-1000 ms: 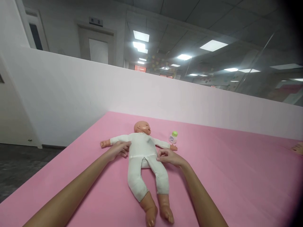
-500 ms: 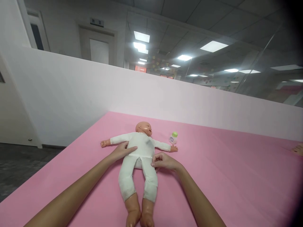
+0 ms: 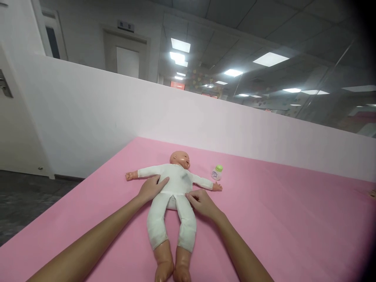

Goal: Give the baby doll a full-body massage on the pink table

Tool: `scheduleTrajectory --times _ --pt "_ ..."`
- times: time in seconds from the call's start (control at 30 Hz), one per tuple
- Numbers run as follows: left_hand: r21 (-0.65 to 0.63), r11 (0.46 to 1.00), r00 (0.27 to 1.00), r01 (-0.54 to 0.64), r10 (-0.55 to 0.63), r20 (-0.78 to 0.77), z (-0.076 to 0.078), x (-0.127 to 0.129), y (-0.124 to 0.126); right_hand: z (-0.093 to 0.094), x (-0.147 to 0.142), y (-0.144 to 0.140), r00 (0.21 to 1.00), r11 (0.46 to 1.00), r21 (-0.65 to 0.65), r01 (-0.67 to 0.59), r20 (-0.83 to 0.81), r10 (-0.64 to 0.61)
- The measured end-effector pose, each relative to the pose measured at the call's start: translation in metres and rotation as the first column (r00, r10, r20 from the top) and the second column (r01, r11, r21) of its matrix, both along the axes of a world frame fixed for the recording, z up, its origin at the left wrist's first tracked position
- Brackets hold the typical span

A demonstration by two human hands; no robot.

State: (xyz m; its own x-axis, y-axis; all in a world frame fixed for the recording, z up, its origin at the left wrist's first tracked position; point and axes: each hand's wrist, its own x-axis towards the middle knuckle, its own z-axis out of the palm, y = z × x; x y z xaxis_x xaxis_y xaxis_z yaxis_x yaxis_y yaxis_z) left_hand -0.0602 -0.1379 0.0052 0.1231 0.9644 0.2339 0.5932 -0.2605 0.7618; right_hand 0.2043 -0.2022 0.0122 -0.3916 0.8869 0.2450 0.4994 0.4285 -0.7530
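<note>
The doll's feet (image 3: 172, 274) run off the bottom edge; the small bottle's (image 3: 216, 172) label is too small to read.

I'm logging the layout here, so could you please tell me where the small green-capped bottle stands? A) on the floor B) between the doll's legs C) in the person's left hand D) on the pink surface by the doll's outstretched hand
D: the small green-capped bottle stands upright on the pink surface just beyond the outstretched hand of the doll; neither of the person's hands holds it.
</note>
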Motion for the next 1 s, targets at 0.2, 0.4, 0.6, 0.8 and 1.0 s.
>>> scheduleTrajectory --times 0.2,0.4,0.6,0.8,1.0 --pt "-0.016 0.999 0.999 0.028 -0.027 0.045 0.005 0.002 -0.004 -0.001 0.001 0.001 1.0 1.0 0.002 -0.012 0.023 0.012" --pt "-0.022 0.999 1.0 0.025 -0.024 0.01 0.004 0.004 -0.004 -0.002 0.001 0.001 1.0 1.0 -0.006 -0.001 0.026 0.001" --pt "-0.034 0.999 0.999 0.043 -0.043 -0.016 0.003 0.003 -0.002 -0.002 0.001 0.0 1.0 1.0 -0.006 -0.006 0.017 0.006" --pt "-0.048 0.998 0.999 0.042 -0.042 -0.001 0.004 0.003 -0.001 -0.015 0.004 0.006 0.999 0.999 0.033 0.026 -0.039 -0.024" --pt "-0.057 0.998 0.999 0.018 -0.016 0.038 0.004 0.004 0.002 -0.024 0.015 0.034 0.869 0.939 0.101 0.33 -0.422 -0.26"
